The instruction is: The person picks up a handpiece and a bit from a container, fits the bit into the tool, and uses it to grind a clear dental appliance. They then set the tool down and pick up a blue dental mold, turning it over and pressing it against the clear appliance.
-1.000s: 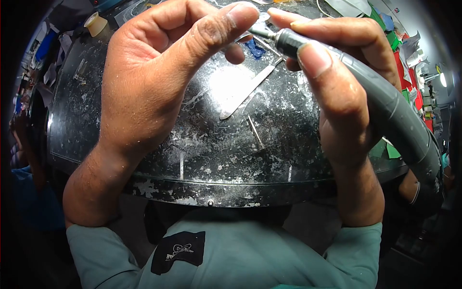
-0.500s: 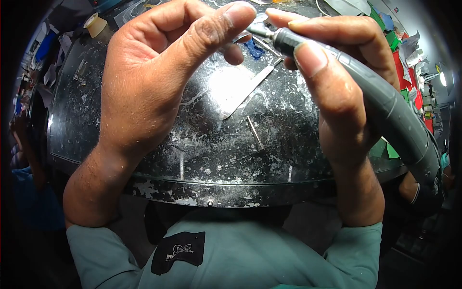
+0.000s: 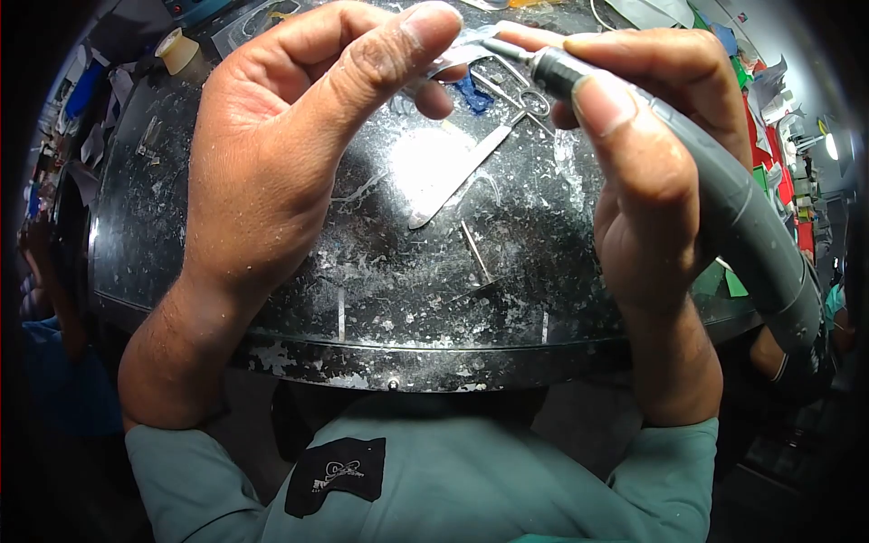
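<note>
My left hand (image 3: 272, 149) pinches a small translucent, whitish piece (image 3: 466, 52) between thumb and fingers at the top middle; the fingers partly cover it. In my right hand (image 3: 638, 176) is a grey rotary handpiece (image 3: 711, 158), gripped like a pen. Its narrow metal tip (image 3: 503, 49) points left and overlaps the edge of the translucent piece. Below the hands, a flat pale metal blade (image 3: 460, 178) lies slantwise on the dark worktable (image 3: 407, 312). Close to its upper end lie a metal tool with a ring (image 3: 534, 101) and a dark blue scrap (image 3: 473, 94).
A thin metal rod (image 3: 477, 252) lies near the table's front. At the back left stands a cream spool (image 3: 177, 52). A person in blue (image 3: 68, 371) is at the far left. Red and green items line the right side.
The handpiece and my right hand have shifted slightly right and down. My left hand has drifted a little left, and more of the ringed metal tool now shows between the hands.
</note>
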{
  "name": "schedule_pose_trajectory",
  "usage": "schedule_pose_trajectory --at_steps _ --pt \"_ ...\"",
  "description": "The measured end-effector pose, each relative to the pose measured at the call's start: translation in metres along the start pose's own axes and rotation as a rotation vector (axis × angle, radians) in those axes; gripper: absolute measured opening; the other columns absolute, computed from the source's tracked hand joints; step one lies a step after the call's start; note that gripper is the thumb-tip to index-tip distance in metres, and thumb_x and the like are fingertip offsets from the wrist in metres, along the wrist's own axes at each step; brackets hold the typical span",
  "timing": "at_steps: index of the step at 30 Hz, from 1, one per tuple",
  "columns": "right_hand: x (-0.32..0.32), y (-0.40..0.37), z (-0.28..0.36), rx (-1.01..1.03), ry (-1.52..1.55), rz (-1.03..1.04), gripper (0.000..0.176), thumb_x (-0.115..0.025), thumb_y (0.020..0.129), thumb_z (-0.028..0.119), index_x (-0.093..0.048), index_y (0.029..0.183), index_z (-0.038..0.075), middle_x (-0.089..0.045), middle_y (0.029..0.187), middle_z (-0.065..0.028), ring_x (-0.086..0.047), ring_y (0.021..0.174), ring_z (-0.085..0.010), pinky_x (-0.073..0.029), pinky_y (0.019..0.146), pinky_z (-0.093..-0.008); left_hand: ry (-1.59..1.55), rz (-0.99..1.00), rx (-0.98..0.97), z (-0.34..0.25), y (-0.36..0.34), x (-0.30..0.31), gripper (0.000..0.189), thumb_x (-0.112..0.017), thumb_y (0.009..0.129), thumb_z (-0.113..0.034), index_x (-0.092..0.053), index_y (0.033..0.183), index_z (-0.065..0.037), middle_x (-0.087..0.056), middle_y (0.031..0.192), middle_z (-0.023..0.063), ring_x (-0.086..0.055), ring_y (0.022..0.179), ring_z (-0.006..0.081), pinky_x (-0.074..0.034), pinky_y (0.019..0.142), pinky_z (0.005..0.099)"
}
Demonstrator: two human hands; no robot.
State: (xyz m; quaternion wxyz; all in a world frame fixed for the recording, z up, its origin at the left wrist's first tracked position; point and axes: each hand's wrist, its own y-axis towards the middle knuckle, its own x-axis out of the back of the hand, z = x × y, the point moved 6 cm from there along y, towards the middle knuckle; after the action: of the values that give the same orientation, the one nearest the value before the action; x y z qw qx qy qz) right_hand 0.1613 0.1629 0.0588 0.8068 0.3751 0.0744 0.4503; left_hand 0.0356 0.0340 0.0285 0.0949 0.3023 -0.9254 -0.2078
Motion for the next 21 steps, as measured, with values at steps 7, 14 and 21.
schedule_pose_trajectory --at_steps 7,14,21 --pt "-0.017 0.002 0.022 -0.018 0.221 -0.005 0.024 -0.056 0.082 0.012 -0.057 0.097 -0.006 -0.065 0.092 -0.0174 -0.058 0.076 -0.0142 -0.047 0.074 -0.0252 0.049 0.034 -0.033 0.0 0.0 0.001 0.026 -0.058 0.095 -0.025 -0.066 0.102 -0.001 -0.065 0.084 0.0068 -0.059 0.083 0.0117 -0.043 0.085 0.0278" --pt "-0.006 -0.001 -0.003 -0.082 0.037 0.031 0.022 -0.056 0.083 0.013 -0.057 0.095 -0.005 -0.066 0.093 -0.0172 -0.059 0.077 -0.0141 -0.047 0.073 -0.0252 0.078 0.009 -0.026 -0.002 -0.001 0.001 0.026 -0.058 0.095 -0.024 -0.066 0.102 0.0 -0.066 0.084 0.0071 -0.06 0.084 0.0121 -0.043 0.087 0.0287" --pt "0.011 -0.001 -0.004 0.063 0.149 -0.038 0.027 -0.055 0.084 0.014 -0.058 0.1 -0.007 -0.06 0.093 -0.014 -0.06 0.075 -0.0169 -0.048 0.069 -0.0262 0.057 0.06 -0.07 -0.002 0.003 -0.001 0.026 -0.057 0.095 -0.019 -0.064 0.108 0.002 -0.067 0.098 0.0099 -0.062 0.09 0.0134 -0.043 0.092 0.0296"
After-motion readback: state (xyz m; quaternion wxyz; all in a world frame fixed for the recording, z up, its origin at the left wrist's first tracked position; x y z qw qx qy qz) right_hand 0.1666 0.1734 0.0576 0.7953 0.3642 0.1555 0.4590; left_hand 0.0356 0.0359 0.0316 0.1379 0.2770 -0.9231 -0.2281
